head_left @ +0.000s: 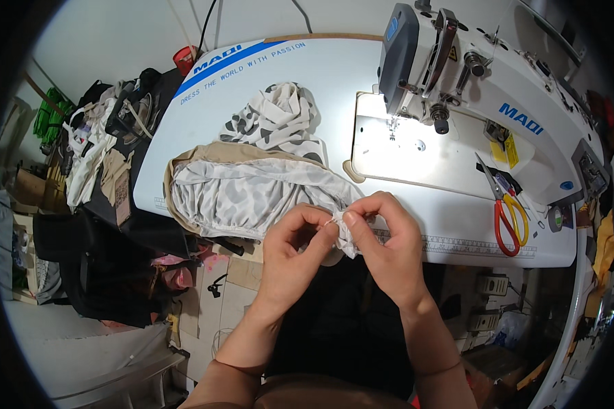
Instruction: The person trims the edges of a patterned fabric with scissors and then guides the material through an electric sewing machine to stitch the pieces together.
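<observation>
Two hands (295,255) (396,252) pinching white fabric (345,240), at front table edge (450,257)

A soft, gathered cloth (245,198), whitish with pale grey blotches, lies spread on its side across the front of a white tabletop (201,123). Its body forms a long, puffy oval, wrinkled into many fine folds. A plain tan band (252,152) curves along its far edge and around its left end. Toward the right the cloth narrows, and a small crumpled white end (346,235) is raised at the table's near edge, pinched between the fingertips of the left hand (297,242) and right hand (389,242).
</observation>
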### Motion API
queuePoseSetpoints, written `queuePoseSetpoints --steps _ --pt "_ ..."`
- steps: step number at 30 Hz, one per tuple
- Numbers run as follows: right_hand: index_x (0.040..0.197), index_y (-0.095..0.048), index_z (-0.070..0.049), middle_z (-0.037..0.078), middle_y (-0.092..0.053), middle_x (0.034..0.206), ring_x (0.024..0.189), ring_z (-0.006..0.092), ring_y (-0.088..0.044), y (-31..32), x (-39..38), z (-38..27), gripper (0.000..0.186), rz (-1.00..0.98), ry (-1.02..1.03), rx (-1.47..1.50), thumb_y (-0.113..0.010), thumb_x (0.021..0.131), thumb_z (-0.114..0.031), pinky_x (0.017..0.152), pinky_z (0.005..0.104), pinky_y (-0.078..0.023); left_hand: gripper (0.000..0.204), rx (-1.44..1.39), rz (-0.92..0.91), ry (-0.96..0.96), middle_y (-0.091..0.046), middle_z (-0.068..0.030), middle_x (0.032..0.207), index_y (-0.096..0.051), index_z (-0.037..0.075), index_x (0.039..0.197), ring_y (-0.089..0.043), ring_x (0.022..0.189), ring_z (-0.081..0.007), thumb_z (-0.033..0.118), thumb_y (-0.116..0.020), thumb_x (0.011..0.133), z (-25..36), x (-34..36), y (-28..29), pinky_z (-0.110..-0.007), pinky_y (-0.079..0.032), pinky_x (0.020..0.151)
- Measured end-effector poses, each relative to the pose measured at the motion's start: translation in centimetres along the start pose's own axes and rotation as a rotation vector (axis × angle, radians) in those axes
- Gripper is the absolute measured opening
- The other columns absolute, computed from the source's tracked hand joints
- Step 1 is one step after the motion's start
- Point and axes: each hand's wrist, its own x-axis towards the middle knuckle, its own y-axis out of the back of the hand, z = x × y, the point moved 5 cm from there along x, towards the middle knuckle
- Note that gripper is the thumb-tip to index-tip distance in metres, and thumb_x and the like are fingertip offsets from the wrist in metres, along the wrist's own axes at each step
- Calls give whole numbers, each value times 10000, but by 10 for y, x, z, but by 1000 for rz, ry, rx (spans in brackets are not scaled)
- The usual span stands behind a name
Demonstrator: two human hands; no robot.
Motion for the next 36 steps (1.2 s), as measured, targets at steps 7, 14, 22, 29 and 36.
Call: queuePoseSetpoints --steps 7,14,22,29,36 --pt "885 -642 -41 76 -658 813 812 281 -620 -8 -2 -23 99 20 398 -361 -717 841 6 731 379 -493 54 268 44 -196 -611 -13 853 -613 -2 913 -559 778 -59 5 -667 917 2 5 6 -222 -454 679" --pt "899 -639 -40 77 -655 831 794 244 -620 -8 -5 -7 84 104 198 -138 -706 864 -2 743 362 -489 68 33 131 -169 -608 -49 921 -596 0 884 -567 773 -83 -33 -651 906 0 1 1 -219 -458 684" --pt "919 -636 -23 82 -656 860 787 238 -618 -5 -1 -17 105 20 147 -109 -724 863 -39 746 346 -498 100 391 170 -380 -625 -82 864 -607 3 852 -605 753 -159 -45 -694 843 14 -1 1 -275 -470 678" --pt "912 -629 -11 81 -657 863 765 205 -623 -4 2 -14 109 31 207 -240 -715 847 -29 707 333 -511 128 539 146 -561 -626 -98 854 -612 1 843 -607 734 -203 -57 -711 786 21 -2 -6 -300 -473 681" --pt "935 -629 7 53 -667 893 836 134 -632 -8 -3 4 71 -10 -204 205 -674 928 -47 762 291 -521 69 13 107 -168 -653 -51 1017 -596 12 902 -565 799 -56 -43 -631 924 5 -2 -7 -195 -445 690"
